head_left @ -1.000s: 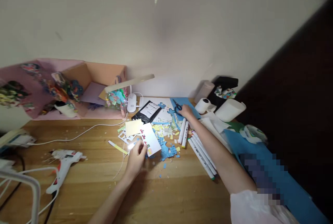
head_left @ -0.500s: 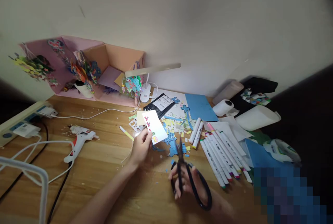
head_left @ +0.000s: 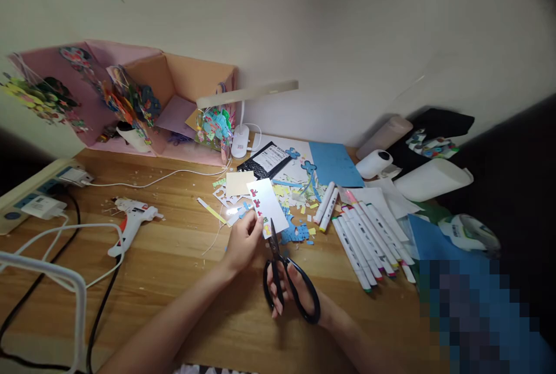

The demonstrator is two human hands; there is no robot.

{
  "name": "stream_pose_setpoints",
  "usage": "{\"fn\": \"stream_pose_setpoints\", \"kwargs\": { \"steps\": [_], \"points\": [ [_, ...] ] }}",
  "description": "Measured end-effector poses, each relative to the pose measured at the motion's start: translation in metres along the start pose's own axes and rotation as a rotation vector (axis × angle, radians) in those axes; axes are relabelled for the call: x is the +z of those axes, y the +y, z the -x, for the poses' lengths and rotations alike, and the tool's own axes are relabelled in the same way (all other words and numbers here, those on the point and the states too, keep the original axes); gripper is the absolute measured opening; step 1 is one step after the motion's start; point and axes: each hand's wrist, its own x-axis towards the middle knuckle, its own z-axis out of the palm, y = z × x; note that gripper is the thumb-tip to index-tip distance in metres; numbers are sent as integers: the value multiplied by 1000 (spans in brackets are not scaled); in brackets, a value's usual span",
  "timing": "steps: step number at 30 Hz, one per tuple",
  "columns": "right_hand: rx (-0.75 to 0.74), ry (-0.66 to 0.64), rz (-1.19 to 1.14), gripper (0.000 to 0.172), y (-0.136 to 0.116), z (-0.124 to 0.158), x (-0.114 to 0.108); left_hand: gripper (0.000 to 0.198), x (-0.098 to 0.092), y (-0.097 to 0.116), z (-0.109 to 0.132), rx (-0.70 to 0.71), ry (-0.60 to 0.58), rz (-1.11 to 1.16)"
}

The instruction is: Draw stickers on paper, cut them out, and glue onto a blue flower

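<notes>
Between the thumb and fingers of my left hand (head_left: 244, 241) is a white card (head_left: 270, 203) with small red drawings down its left side and a yellow-and-pink one at its lower corner. My right hand (head_left: 289, 290) grips the looped handles of black scissors (head_left: 278, 267). The blades point up and reach the card's lower edge beside the yellow drawing; whether they have cut into it I cannot tell. Beneath and behind the card lie blue paper scraps (head_left: 296, 231), yellow scraps and a cream card (head_left: 240, 183).
Several white markers (head_left: 369, 241) lie on the right, near a tape roll (head_left: 471, 232). A glue gun (head_left: 132, 220), cables and a power strip (head_left: 39, 194) occupy the left. Behind stand a pink box (head_left: 195, 148) with hanging paper cutouts and a lamp (head_left: 240, 141).
My right hand has brought the scissors up and left to the card's lower edge. My left hand and the card have shifted slightly right. The camera view has tilted a little.
</notes>
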Motion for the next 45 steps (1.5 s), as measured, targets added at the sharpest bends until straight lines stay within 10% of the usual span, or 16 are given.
{"fn": "stream_pose_setpoints", "kwargs": {
  "steps": [45],
  "points": [
    [-10,197,122,63,14,7,0,26,3,6,1,-116,-181,258]
  ]
}}
